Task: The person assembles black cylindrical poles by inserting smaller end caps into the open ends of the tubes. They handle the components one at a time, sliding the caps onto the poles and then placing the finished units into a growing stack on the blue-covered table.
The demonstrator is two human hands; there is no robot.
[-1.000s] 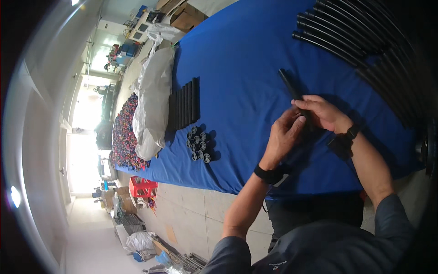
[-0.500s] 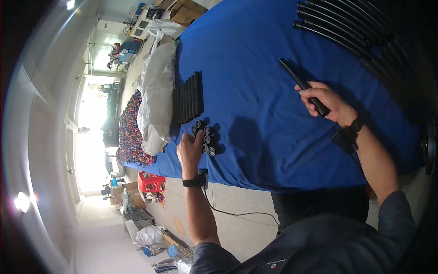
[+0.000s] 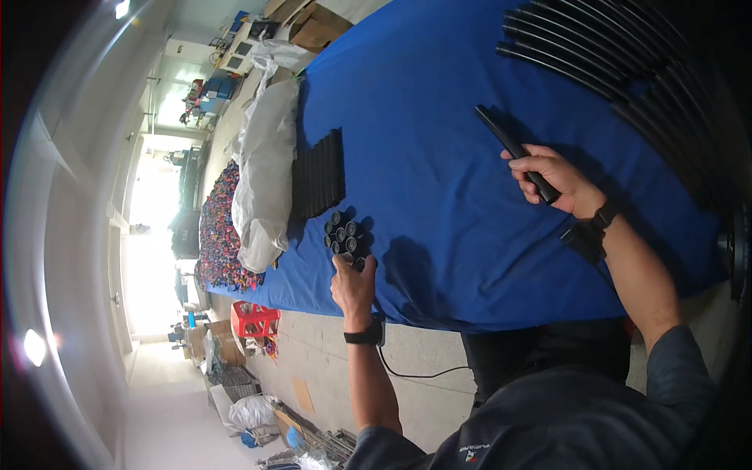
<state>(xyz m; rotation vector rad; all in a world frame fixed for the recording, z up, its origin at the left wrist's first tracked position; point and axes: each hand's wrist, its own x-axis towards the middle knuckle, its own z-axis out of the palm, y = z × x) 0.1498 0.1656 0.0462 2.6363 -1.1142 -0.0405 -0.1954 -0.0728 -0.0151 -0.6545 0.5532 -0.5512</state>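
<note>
My right hand (image 3: 550, 178) is wrapped round a black tube (image 3: 505, 133), which it holds tilted above the blue cloth. Most of the tube sticks out past my fingers toward the far left. At the table's near left, my left hand (image 3: 354, 288) has thumb and fingers closed about a black round cap (image 3: 360, 264) at the near end of a cluster. Several more small round caps (image 3: 340, 234) stand bunched just beyond it, their ringed ends facing up. A row of black foam-like tubes (image 3: 319, 174) lies side by side behind the caps.
Several long, glossy black tubes (image 3: 564, 66) lie fanned out at the far right of the blue-covered table (image 3: 415, 102). White plastic sheeting (image 3: 270, 168) runs along the left, beside a heap of small multicoloured pieces (image 3: 222, 235). A red stool (image 3: 254, 319) stands on the floor.
My left hand has shifted right and nearer to me, from the left side of the cap cluster to its near end. The right hand keeps hold of the tube, almost unmoved.
</note>
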